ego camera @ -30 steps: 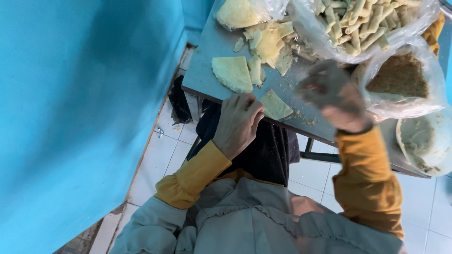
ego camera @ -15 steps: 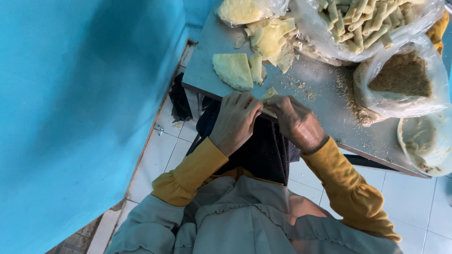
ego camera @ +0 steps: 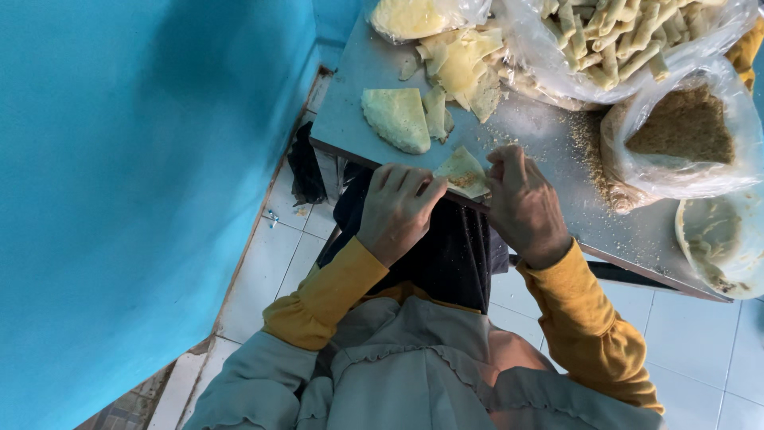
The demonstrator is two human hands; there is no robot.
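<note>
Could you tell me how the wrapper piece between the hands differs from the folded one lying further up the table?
The held wrapper sits at the table's near edge, pinched by the left hand and right hand, with brown filling on it. The folded wrapper lies untouched, looks larger and shows no filling. Both are pale yellow and thin.
</note>
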